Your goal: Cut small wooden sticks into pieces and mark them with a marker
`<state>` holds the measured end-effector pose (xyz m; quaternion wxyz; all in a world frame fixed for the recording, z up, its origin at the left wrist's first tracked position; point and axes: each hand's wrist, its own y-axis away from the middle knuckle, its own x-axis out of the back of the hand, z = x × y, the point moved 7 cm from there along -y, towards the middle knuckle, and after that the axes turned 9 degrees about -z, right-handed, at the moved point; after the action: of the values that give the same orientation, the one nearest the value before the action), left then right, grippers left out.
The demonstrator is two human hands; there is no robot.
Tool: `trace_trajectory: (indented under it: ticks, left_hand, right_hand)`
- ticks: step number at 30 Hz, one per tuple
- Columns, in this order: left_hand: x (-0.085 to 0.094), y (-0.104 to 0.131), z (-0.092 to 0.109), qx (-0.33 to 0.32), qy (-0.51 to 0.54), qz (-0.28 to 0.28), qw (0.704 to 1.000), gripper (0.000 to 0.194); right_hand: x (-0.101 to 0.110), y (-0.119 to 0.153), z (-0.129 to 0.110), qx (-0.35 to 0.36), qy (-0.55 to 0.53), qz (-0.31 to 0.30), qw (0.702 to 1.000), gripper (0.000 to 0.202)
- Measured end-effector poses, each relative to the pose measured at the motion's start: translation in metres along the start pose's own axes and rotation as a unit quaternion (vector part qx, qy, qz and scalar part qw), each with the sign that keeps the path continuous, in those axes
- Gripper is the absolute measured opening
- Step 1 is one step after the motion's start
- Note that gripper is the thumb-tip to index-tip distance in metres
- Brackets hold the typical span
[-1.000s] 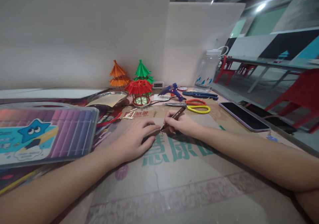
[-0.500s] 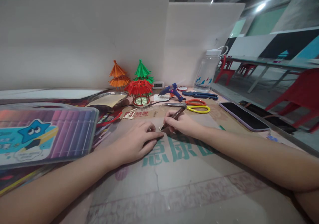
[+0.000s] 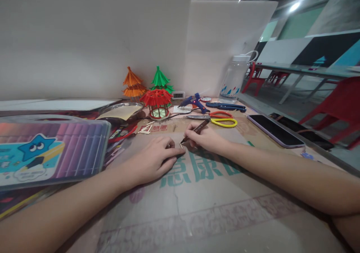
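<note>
My right hand is closed around a dark brown marker pen, its tip down at a short pale wooden stick on the tabletop. My left hand rests palm down to the left. Its index finger reaches out to the near end of that stick, with the thumb apart below and the other fingers partly bent. Several similar pale sticks lie loose beyond my left hand. Behind them stands a small round pavilion model with a red paper roof.
Orange and green paper-roofed models stand behind. A blue glue gun, scissors, blue pliers-like tool, water bottle and phone lie ahead and right. A marker case sits left, near a metal tray.
The marker tip has shifted slightly up and left along the small stick, and more of the stick shows. My left hand stays almost still.
</note>
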<state>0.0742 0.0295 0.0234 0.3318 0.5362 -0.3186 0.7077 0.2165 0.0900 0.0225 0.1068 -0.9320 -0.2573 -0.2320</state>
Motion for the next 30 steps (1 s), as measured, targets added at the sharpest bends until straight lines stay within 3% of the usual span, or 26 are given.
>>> trace_trajectory:
  ticks: [6,25,30]
  left_hand:
    - [-0.0007,-0.0002,-0.0005,-0.001,0.000,0.004,1.000,0.035]
    - [-0.0027,-0.0002,-0.0024,-0.006,-0.003,0.004,1.000,0.035]
    - [-0.0027,-0.0007,-0.0015,-0.002,-0.007,-0.002,1.000,0.035]
  right_hand:
    - [0.0018,0.0001,-0.0023,-0.007,-0.004,0.015,1.000,0.015]
    - [-0.0026,0.0005,0.0021,-0.011,-0.044,-0.026,0.999,0.014]
    - [0.0010,0.0006,0.0025,-0.007,-0.019,0.003,1.000,0.015]
